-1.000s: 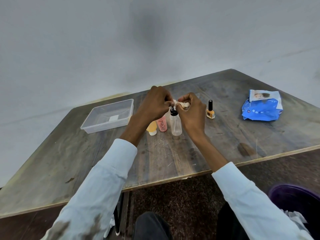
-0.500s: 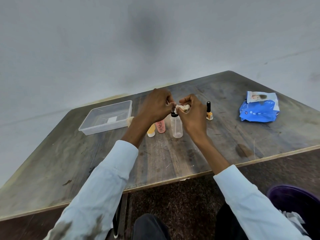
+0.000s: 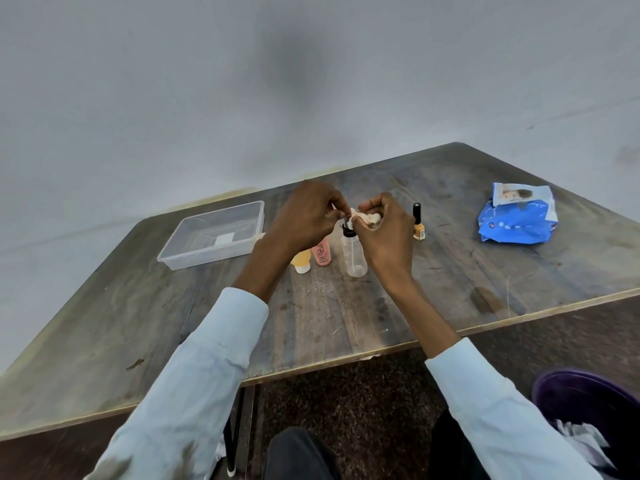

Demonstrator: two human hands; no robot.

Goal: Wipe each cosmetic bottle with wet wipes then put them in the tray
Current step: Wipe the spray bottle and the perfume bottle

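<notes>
Both hands meet above the middle of the table, holding one crumpled white wet wipe (image 3: pixel 370 218) between them. My left hand (image 3: pixel 304 216) pinches one end of it and my right hand (image 3: pixel 384 233) grips the bunched part. Just below the hands a clear spray bottle (image 3: pixel 354 255) with a black top stands on the table. A pink bottle (image 3: pixel 322 252) and a yellow tube (image 3: pixel 300 260) stand left of it, partly hidden by my left wrist. An orange nail polish bottle (image 3: pixel 418 223) stands to the right. The clear plastic tray (image 3: pixel 211 235) sits at the left, with no bottle in it.
A blue wet wipes pack (image 3: pixel 517 214) lies at the far right of the wooden table (image 3: pixel 138 323). A purple bin (image 3: pixel 588 403) with used wipes stands on the floor at the lower right. The grey wall runs behind the table.
The hands keep working the wipe above the spray bottle; the fingers shift slightly. The bottles and tray have not moved on the table.
</notes>
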